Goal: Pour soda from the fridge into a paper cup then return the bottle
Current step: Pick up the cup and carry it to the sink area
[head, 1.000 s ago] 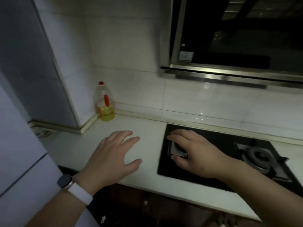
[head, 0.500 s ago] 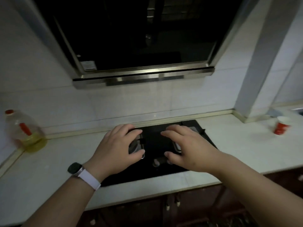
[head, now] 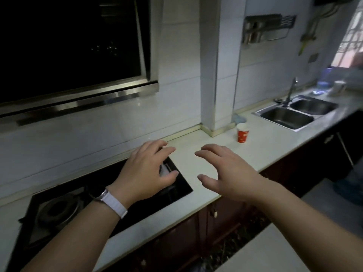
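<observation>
At the near edge of the counter, both forearms are reaching in over the worktop.
Left hand point(head: 146, 169): hovering palm-down over the right end of the hob, fingers spread wide and holding nothing; a white-strapped watch point(head: 102, 195) is sitting on the wrist.
Right hand point(head: 225, 174): hanging just right of the left one, above bare countertop point(head: 188, 160), fingers splayed and slightly curled, also empty; both hands are probably being kept free for the fridge door and the bottle.
Hob point(head: 82, 205): lying black and flush in the counter at near left, one burner ring showing; not part of the task.
Paper cup point(head: 242, 132): standing upright, red with a white rim, farther back and to the right of the hands, just beside the foot of the tiled pillar point(head: 214, 75); it is apparently waiting in open counter space where pouring is easy.
Sink point(head: 294, 112): sitting at far right, a double steel basin with a tap behind.
Soda bottle and fridge: neither is showing here, so the fetching is judged not yet done.
Range hood point(head: 74, 101): hanging dark at far upper left.
</observation>
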{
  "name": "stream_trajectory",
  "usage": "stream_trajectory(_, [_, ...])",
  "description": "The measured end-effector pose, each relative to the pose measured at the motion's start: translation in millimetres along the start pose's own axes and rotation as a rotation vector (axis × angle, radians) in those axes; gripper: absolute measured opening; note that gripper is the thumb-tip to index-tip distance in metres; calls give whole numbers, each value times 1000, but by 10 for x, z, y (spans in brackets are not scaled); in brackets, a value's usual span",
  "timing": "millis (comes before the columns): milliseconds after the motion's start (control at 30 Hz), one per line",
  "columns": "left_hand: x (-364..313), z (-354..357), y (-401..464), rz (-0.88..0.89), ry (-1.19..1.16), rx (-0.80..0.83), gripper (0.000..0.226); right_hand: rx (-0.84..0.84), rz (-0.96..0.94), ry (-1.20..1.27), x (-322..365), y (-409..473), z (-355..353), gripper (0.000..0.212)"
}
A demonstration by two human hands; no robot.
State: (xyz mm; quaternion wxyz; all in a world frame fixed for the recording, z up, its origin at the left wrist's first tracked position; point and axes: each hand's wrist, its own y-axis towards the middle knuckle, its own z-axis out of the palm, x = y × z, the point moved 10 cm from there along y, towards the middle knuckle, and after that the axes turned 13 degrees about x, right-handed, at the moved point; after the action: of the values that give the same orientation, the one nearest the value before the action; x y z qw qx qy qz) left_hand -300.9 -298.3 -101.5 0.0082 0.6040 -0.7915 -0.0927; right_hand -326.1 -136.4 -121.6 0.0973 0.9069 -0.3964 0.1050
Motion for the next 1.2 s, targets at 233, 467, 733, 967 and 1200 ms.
stream_trajectory(233, [-592,310,763,143,-49,44,66,-25,184,2,-909,-369,-131,63])
stream_trajectory(467, [-926,798,1511,250,-135,109,66,14,337,-27,-1619,-498,-72,62])
stream_trajectory(733, [-860,1399,2580,306,-170,173,70,81,454,-79,-2452,-102,-58,61])
stream_trajectory(967, [-758,1705,3511,357,-203,191,70,75,543,-97,-3118,358,-228,62])
stream_trajectory(1200, [-916,1946,4047,415,-211,213,71,73,573,-102,-3568,527,-267,61])
